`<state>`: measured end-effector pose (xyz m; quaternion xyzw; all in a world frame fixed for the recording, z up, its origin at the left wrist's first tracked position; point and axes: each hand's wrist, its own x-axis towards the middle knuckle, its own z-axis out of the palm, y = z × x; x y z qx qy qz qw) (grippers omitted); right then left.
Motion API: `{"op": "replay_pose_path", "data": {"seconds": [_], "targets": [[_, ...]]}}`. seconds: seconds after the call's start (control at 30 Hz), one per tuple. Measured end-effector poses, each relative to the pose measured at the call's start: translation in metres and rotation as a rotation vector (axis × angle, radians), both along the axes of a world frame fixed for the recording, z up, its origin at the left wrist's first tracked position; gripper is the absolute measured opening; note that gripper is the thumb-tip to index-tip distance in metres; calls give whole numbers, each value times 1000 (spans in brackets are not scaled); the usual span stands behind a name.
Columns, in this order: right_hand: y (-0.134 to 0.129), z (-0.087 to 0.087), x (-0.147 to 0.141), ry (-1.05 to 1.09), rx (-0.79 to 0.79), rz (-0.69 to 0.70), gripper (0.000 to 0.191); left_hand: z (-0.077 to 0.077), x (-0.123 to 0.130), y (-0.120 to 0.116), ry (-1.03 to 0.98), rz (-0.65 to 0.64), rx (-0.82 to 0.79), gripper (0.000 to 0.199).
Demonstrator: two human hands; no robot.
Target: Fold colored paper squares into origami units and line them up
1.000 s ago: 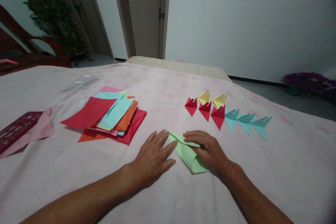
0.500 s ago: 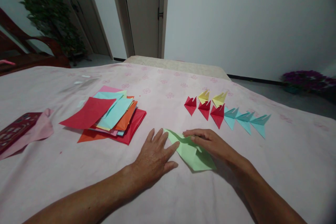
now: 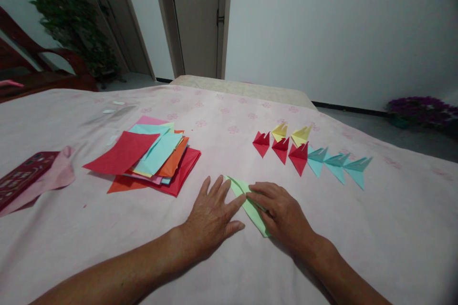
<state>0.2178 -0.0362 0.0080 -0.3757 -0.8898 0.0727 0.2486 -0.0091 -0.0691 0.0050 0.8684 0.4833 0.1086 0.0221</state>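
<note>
A light green sheet of origami paper (image 3: 255, 215) lies on the cloth between my hands, folded over into a narrow shape with a point toward me. My left hand (image 3: 211, 212) rests flat with its fingers spread, the fingertips touching the paper's left edge and far tip. Over the right part of the sheet, my right hand (image 3: 284, 214) is closed, fingers together and bent, pressing the folded layer down near my left index fingertip. My right palm covers part of the paper.
To the left is a pile of coloured paper sheets (image 3: 121, 152). Folded red cranes (image 3: 298, 156), yellow cranes (image 3: 301, 135) and blue cranes (image 3: 335, 164) stand at the right. A dark red packet (image 3: 25, 176) lies far left beside pink paper (image 3: 60, 174).
My right hand has moved left and curled over, bringing the green paper's right flap across toward my left hand. The sheet looks much narrower. My left hand has stayed in place.
</note>
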Motion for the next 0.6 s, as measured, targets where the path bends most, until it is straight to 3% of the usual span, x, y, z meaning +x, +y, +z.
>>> {"op": "replay_pose_path", "data": {"seconds": [0.27, 0.6], "targets": [[0, -9, 8, -19, 70, 96, 43, 4, -9, 11, -67, 13, -12, 39], [4, -8, 11, 0, 92, 171, 47, 2, -15, 17, -90, 77, 47, 36]]}}
